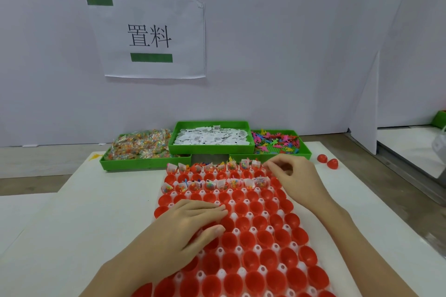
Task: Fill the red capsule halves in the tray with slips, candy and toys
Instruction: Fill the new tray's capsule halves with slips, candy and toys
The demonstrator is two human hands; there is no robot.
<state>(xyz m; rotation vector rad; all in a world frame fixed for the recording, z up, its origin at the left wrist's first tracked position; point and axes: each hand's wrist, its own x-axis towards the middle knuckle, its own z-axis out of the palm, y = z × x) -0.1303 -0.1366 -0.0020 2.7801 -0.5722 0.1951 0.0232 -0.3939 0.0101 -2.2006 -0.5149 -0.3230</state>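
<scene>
L hand (193,222) lies flat, fingers straight, on empty red capsule halves (253,243) mid-tray (237,230) on the worktop. R hand (293,176) w/ fingers curled at the far-right corner by the filled rows (212,176); can't tell if anything's pinched. Tray's near end cut off.

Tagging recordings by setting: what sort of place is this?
Probably a packing or assembly workstation: a tray of red capsule halves, three green bins of candy, slips and toys, and a printed sign taped to the partition.
</scene>
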